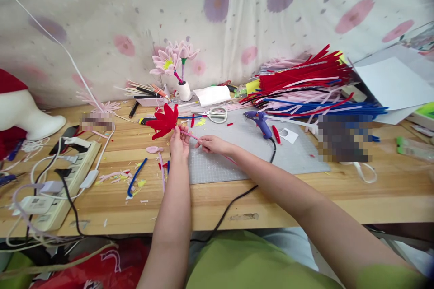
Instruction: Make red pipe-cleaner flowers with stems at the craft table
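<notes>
A red pipe-cleaner flower with several pointed petals is held above the table, tilted to the left. My left hand is closed round the base of the flower, where its stem begins. From there a thin pink pipe cleaner runs right to my right hand, whose fingers pinch it. Its tail shows again beyond that hand, under the forearm. Below my hands lies a grey cutting mat. Scissors and a purple glue gun rest on the mat.
Pink flowers stand in a small white pot at the back. Piled pipe cleaners fill the back right. A power strip with tangled cords sits left. The glue gun's black cord crosses the front edge. Blue and pink scraps lie left.
</notes>
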`<state>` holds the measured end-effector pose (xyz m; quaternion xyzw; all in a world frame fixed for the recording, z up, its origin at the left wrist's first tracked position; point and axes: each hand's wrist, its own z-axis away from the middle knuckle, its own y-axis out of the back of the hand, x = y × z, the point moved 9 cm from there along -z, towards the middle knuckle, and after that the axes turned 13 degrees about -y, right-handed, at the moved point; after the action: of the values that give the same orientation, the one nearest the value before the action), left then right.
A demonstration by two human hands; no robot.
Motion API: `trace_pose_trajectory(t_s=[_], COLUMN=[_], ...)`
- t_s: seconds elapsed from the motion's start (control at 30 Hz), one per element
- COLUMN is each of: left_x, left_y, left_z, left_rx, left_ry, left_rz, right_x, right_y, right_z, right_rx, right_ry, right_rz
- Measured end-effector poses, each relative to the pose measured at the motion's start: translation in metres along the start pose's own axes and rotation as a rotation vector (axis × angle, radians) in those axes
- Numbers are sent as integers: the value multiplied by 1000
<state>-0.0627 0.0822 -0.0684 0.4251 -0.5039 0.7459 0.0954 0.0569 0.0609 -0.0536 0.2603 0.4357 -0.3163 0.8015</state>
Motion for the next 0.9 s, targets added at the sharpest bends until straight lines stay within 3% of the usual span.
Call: trace_pose_trajectory(t_s=[0.17, 0.37, 0.43, 0.6, 0.7, 0.77, 0.87, 0.9], left_x=[0, -3, -2, 1, 5, 7, 8, 8], left_y=[3, 3, 4, 6, 9, 11, 11, 11], left_z=[-3, -5, -5, -4, -3, -3, -4, -5], left_rx=[42, 24, 24, 32, 70, 81, 67, 62], left_ry=[-20, -35, -46, -74, -109, -131, -152, -155], left_rz=[-21, -32, -32, -47, -47, -51, -60, -63], right_x=[6, 43, 59, 104, 136, 154, 178, 182], right_y=[22, 102, 139, 242, 288, 304, 308, 310], right_z=[29, 111, 147, 238, 278, 292, 300, 305], right_rx=[16, 91, 191, 635, 836, 845, 741, 765], right_ry=[34, 39, -8, -153, -273, -321, -398, -414], right_rz=[90, 111, 88, 96, 172, 247, 363, 405])
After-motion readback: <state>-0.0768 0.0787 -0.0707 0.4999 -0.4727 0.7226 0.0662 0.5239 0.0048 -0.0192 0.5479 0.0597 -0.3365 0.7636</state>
